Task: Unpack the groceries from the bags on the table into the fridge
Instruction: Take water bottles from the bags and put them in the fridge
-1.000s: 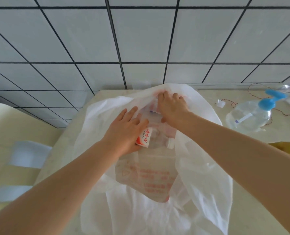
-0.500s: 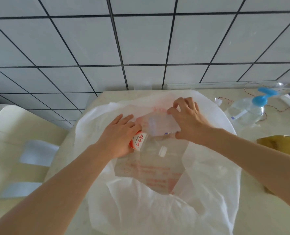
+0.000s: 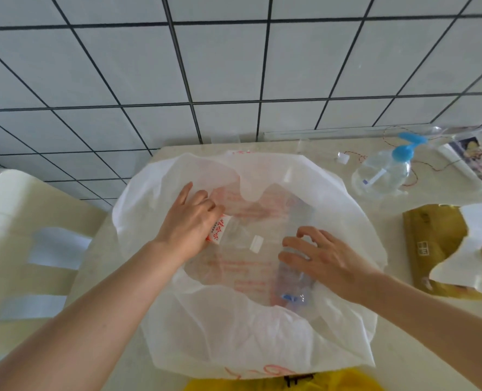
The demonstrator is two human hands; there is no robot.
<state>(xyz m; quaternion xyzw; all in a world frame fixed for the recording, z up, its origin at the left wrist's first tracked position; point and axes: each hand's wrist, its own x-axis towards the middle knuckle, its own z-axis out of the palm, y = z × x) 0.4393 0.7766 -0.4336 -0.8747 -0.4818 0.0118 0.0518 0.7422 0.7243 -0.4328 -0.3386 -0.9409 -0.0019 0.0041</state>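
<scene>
Tiled wall behind the bench [image 3: 127, 328]: left hand [image 3: 187, 230] gripped a carton [image 3: 219, 230], right hand [image 3: 323, 259] clasped a bottle [image 3: 292, 283] in the bag [image 3: 234, 340]; thin plastic might snag.

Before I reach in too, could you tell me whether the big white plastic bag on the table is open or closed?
Open: the big white plastic bag has its mouth spread wide, and both the left hand and right hand are inside.

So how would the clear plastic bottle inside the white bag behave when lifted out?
The clear bottle lies on its side, so it may roll. Its smooth plastic looks slippery. It probably dents under the right hand; the contents are unclear.
</scene>
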